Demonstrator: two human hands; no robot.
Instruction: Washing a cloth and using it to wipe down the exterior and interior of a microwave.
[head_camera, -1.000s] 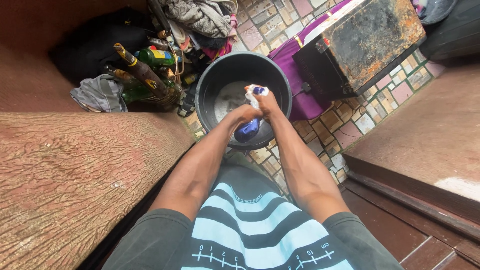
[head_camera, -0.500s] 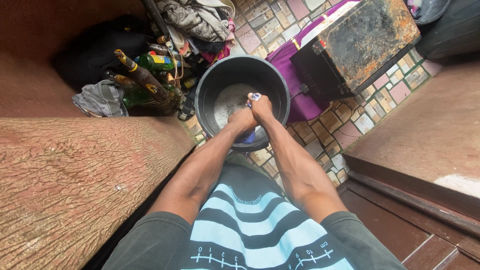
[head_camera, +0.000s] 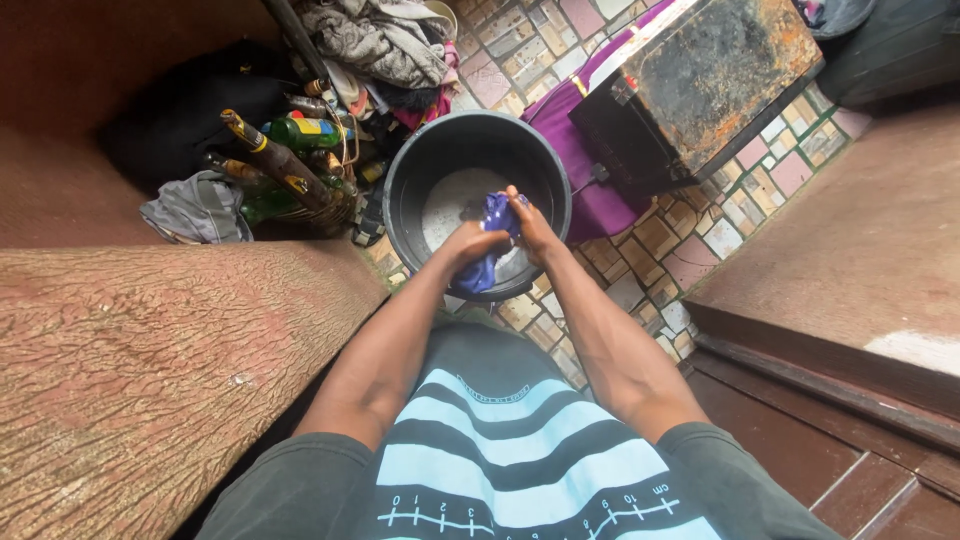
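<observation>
Since a second ago my hands have dropped lower over the bucket (head_camera: 400, 215), and the blue cloth (head_camera: 487, 240) now bunches between them. Left hand (head_camera: 467, 243) and right hand (head_camera: 531, 222) are together, both clamped on it above the suds. I judge short, firm rubs, kept inside the rim, would work best.

1. Black plastic bucket (head_camera: 398, 190) on a patterned tile floor (head_camera: 690, 240), soapy water inside.
2. Left hand (head_camera: 468, 243) and right hand (head_camera: 532, 226), both gripping 1 wet blue cloth (head_camera: 488, 240) over the bucket.
3. Green glass bottles (head_camera: 290, 150), left of the bucket.
4. Heap of clothes (head_camera: 375, 40), behind the bucket.
5. Rusty metal box (head_camera: 720, 70) on purple fabric (head_camera: 590, 200), right.
</observation>
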